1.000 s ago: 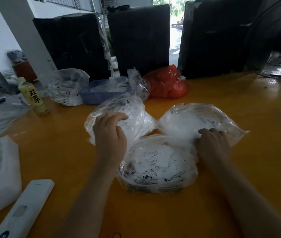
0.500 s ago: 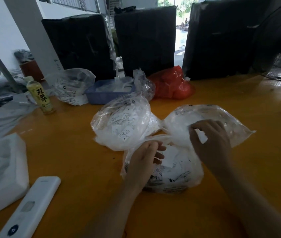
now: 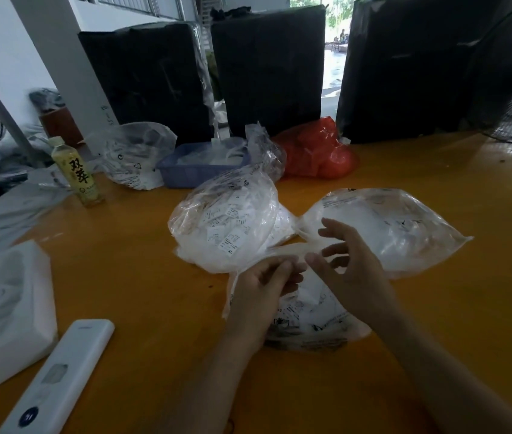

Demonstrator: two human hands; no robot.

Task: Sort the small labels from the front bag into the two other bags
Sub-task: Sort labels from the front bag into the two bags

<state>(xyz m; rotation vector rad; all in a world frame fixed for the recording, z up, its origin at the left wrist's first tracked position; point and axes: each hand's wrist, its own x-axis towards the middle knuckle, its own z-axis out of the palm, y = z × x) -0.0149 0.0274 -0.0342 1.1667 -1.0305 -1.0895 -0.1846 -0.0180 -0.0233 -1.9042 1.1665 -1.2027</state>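
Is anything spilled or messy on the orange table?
Nothing looks spilled. The labels stay inside the three clear bags: the front bag, the left bag and the right bag. The bottle stands upright. The bags are crumpled, which is normal for thin plastic.

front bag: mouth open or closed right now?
Open, as far as shows: both hands, left hand and right hand, sit at the front bag's spread rim; labels show inside.

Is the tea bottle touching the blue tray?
Apart. The head view shows the tea bottle standing left of the blue tray, with a clear plastic bag and bare table between them.
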